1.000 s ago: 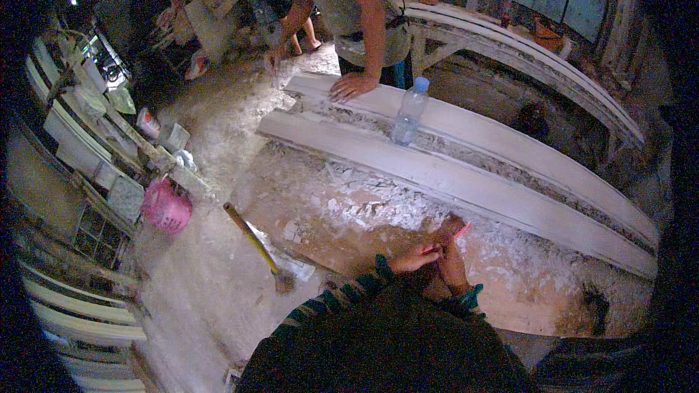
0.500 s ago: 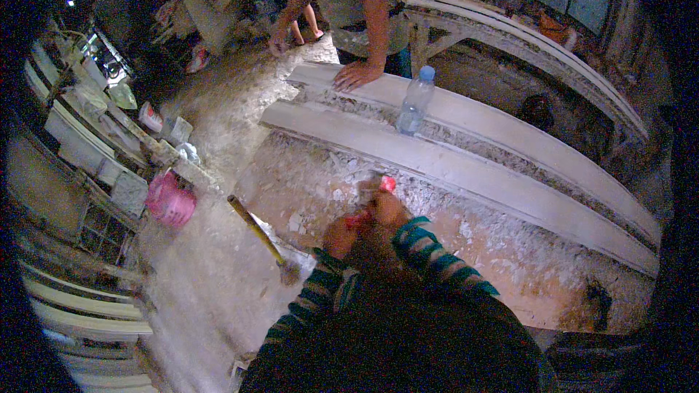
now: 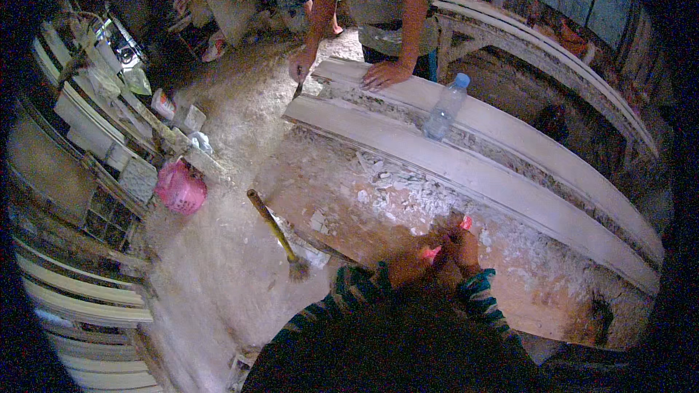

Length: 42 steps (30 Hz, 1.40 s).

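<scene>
My left hand [image 3: 406,269] and my right hand [image 3: 466,251] are close together over the near side of the worktable, fingers curled in. Bright red-pink patches show at both: one beside the left fingers [image 3: 431,253] and one at the tip of the right hand [image 3: 466,223]. Shadow hides what they belong to. Just beyond my hands, white flakes and crumbs [image 3: 397,200] lie strewn on the brown tabletop [image 3: 539,276]. Farther off run two long white moulding strips, the nearer strip [image 3: 408,149] and the farther strip [image 3: 502,118]. A clear water bottle [image 3: 445,110] with a blue cap stands by them.
A co-worker [image 3: 371,0] leans over the far end, one hand [image 3: 388,74] flat on the farther strip. A yellow-handled brush [image 3: 273,229] lies at the table's left edge. A pink bucket [image 3: 182,188] stands farther left. Curved mouldings [image 3: 80,291] are stacked at the left rim.
My hands have shifted right and nearer to me, still together. The co-worker's other hand has come to the strips' left end with a thin dark tool. The whole view has swung slightly.
</scene>
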Each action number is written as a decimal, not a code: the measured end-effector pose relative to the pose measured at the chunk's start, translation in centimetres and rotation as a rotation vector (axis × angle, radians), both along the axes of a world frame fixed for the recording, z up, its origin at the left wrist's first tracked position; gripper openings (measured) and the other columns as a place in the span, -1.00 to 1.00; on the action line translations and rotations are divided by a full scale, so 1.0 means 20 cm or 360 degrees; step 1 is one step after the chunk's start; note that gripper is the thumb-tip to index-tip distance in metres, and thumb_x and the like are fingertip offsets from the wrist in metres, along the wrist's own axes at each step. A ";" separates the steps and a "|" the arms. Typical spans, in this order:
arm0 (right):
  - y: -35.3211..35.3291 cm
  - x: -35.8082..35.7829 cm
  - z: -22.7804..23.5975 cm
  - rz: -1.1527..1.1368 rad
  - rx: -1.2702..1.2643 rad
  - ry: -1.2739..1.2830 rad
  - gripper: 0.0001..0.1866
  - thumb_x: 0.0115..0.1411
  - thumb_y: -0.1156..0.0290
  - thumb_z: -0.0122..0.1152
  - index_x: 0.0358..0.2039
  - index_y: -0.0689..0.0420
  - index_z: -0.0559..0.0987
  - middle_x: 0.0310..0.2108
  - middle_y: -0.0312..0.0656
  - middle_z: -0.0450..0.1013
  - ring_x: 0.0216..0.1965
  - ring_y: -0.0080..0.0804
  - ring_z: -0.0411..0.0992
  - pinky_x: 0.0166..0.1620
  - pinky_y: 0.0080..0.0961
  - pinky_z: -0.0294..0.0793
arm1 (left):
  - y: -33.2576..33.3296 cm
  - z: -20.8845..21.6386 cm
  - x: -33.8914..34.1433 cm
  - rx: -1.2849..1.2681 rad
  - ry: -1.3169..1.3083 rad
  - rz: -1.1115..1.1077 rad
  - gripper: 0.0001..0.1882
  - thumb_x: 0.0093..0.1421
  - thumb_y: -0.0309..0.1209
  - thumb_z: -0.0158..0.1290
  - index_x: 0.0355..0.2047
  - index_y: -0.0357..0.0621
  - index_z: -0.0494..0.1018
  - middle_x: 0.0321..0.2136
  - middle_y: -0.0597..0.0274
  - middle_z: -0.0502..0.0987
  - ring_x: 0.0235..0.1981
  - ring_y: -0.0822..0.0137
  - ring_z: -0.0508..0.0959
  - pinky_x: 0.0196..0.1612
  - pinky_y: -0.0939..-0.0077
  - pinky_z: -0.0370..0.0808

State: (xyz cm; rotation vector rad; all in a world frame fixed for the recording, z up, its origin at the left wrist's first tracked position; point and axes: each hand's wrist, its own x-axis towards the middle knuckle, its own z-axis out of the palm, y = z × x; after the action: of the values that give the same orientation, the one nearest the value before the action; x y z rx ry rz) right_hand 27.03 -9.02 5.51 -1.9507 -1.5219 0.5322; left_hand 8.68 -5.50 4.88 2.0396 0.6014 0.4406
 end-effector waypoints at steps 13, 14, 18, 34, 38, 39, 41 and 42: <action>0.90 -0.93 -0.01 0.0562 0.0129 -0.0073 -0.80 0.01 0.28 0.16 -0.54 0.16 0.51 -0.47 -0.02 0.46 -0.39 0.01 0.45 -0.33 -0.14 0.40 | 0.48 0.25 -0.89 -0.0048 -0.0168 0.0992 -0.56 0.32 -0.06 -0.20 -0.29 -0.13 0.52 -0.31 -0.09 0.55 -0.26 -0.05 0.54 -0.18 0.21 0.44; 0.96 -1.01 -0.03 0.0522 0.0082 0.0289 -0.81 0.01 0.29 0.16 -0.53 0.16 0.51 -0.45 -0.03 0.46 -0.36 0.00 0.44 -0.31 -0.15 0.40 | 0.53 0.29 -0.97 -0.0083 0.0050 0.0962 -0.56 0.32 -0.06 -0.20 -0.26 -0.13 0.52 -0.31 -0.07 0.55 -0.25 -0.04 0.54 -0.18 0.21 0.44; 1.10 -1.20 -0.07 0.0766 0.0374 0.0066 -0.79 0.02 0.28 0.17 -0.49 0.18 0.53 -0.44 -0.01 0.45 -0.34 0.02 0.42 -0.26 -0.16 0.40 | 0.64 0.38 -1.26 -0.0145 0.0539 0.0867 -0.58 0.32 -0.07 -0.21 -0.11 -0.08 0.49 -0.28 -0.03 0.55 -0.24 -0.01 0.54 -0.16 0.19 0.43; 0.45 -1.51 0.18 -0.0198 0.0058 0.0783 -0.80 0.11 0.34 0.17 -0.27 0.14 0.56 -0.42 -0.09 0.52 -0.36 -0.15 0.51 -0.28 -0.32 0.46 | 0.77 0.11 -1.45 0.0659 0.0765 -0.0044 -0.62 0.25 -0.14 -0.09 0.02 0.02 0.39 -0.30 -0.08 0.53 -0.28 -0.09 0.53 -0.24 0.04 0.45; 0.67 -1.57 0.13 0.0020 0.0013 0.0636 -0.81 0.11 0.36 0.17 -0.29 0.16 0.55 -0.41 -0.07 0.52 -0.34 -0.14 0.51 -0.25 -0.33 0.47 | 0.86 0.15 -1.57 0.0456 0.0214 0.0061 -0.64 0.23 -0.19 -0.07 0.00 0.01 0.40 -0.36 -0.08 0.53 -0.39 -0.09 0.52 -0.37 -0.04 0.44; 0.71 -1.59 0.15 0.0072 0.0012 0.0600 -0.82 0.11 0.37 0.17 -0.29 0.17 0.55 -0.41 -0.06 0.51 -0.33 -0.13 0.51 -0.24 -0.33 0.47 | 0.85 0.15 -1.59 0.0520 0.0346 0.0140 -0.64 0.22 -0.21 -0.07 0.00 0.02 0.40 -0.37 -0.07 0.53 -0.38 -0.08 0.52 -0.34 -0.03 0.45; 0.71 -1.60 0.20 0.0085 0.0159 0.0614 -0.83 0.13 0.39 0.16 -0.30 0.19 0.54 -0.40 -0.06 0.52 -0.32 -0.15 0.51 -0.24 -0.35 0.47 | 0.83 0.16 -1.61 0.0776 0.0599 0.0210 -0.63 0.22 -0.23 -0.08 0.02 0.01 0.39 -0.33 -0.06 0.53 -0.32 -0.09 0.52 -0.25 0.01 0.45; 0.70 -1.60 0.22 0.0179 0.0335 0.0644 -0.84 0.14 0.39 0.15 -0.31 0.19 0.54 -0.39 -0.06 0.52 -0.32 -0.16 0.51 -0.24 -0.35 0.47 | 0.81 0.16 -1.61 0.0871 0.0666 0.0188 -0.63 0.22 -0.24 -0.08 0.02 -0.01 0.39 -0.30 -0.07 0.52 -0.29 -0.08 0.51 -0.22 0.01 0.44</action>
State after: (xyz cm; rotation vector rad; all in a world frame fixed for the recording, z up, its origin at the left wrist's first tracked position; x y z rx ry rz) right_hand -4.89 5.01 9.87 -1.4966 -1.3690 0.7327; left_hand -23.56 10.75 8.03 2.6599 0.9338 0.2608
